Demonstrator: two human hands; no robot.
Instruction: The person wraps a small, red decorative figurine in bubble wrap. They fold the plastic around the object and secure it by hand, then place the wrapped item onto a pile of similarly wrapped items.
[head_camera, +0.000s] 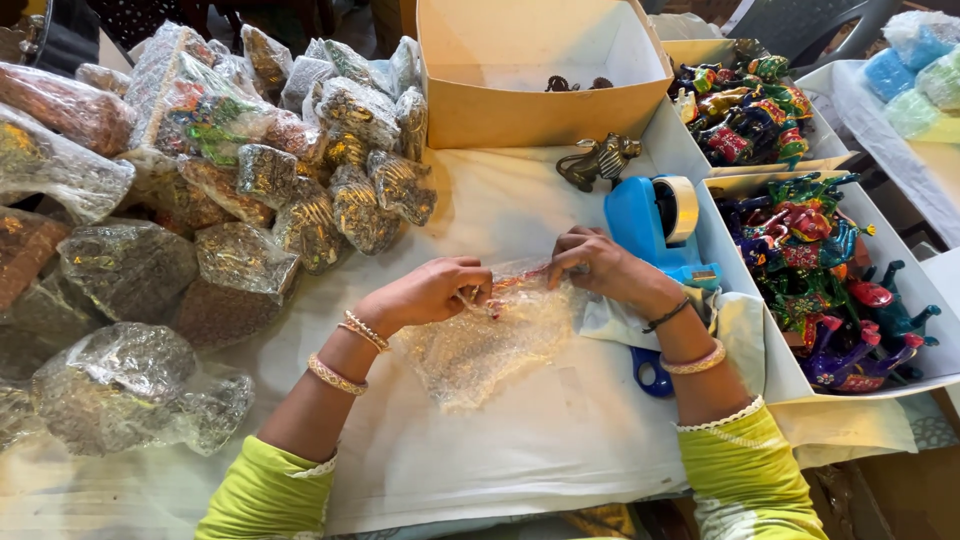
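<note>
Bubble-wrapped packages (200, 200) piled left; tan box (540, 90) behind.

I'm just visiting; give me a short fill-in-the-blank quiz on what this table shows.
1. Both hands, left hand and right hand, hold a sheet of ____ wrap.
2. The tape dispenser by the right hand is coloured ____.
3. The pile of wrapped bundles lies on the person's ____ side.

Missing words: bubble; blue; left
</note>
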